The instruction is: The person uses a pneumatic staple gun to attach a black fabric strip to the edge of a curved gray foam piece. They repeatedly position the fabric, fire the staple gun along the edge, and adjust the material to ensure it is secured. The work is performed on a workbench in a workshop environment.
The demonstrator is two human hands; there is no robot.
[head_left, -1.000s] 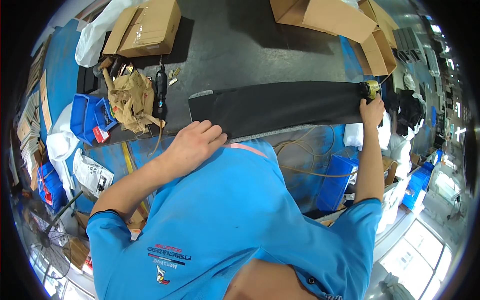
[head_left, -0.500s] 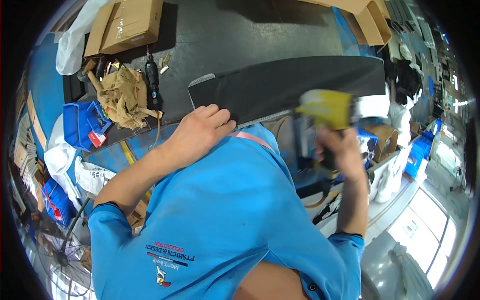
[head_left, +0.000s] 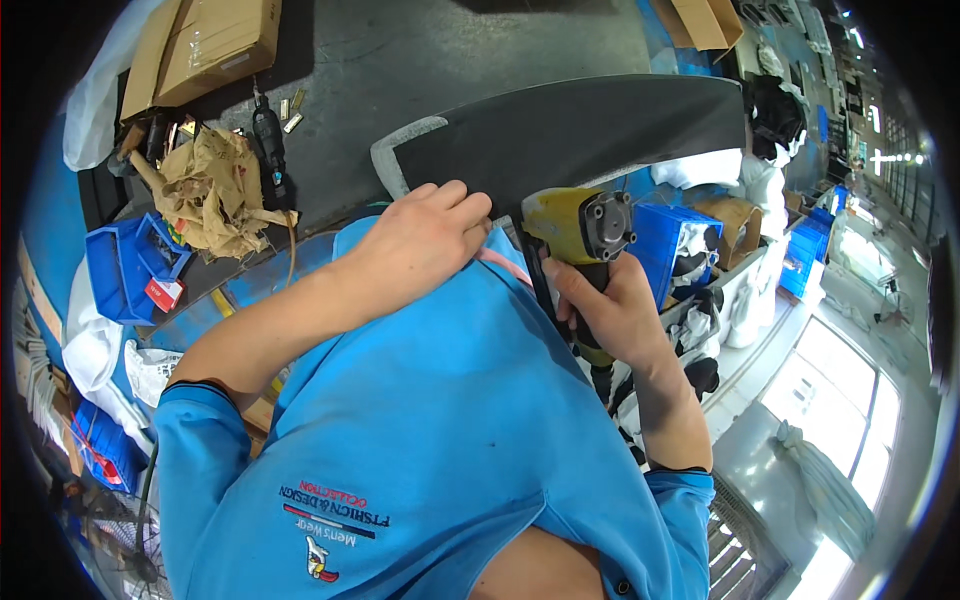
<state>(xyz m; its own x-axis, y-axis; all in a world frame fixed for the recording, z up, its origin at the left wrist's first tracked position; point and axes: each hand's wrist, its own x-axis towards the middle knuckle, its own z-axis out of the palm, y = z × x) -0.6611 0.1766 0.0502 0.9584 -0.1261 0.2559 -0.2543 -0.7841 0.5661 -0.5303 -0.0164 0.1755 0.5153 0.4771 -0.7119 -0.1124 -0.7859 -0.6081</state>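
A long, curved black panel (head_left: 590, 130) lies over the near part of the dark table, with a grey fuzzy strip showing at its left end. My left hand (head_left: 425, 235) is closed on its near edge, fingers curled over and close to my blue shirt. In my right hand (head_left: 612, 305) is a yellow and black staple gun (head_left: 560, 222), gripped by its handle. The gun's nose end is against or very near the panel's near edge, to the right of my left hand; exact contact is hidden. A hose fitting hangs below the handle.
A cardboard box (head_left: 220, 55) stands at the far left of the table. Nearer are a black air tool (head_left: 269, 140), crumpled brown paper (head_left: 215, 190) and blue bins (head_left: 122, 270). To the right sit a blue crate (head_left: 655, 250) and white bags (head_left: 765, 200).
My right hand has brought the staple gun left and down to the panel's near edge. My left hand still holds the panel. The whole view has shifted slightly.
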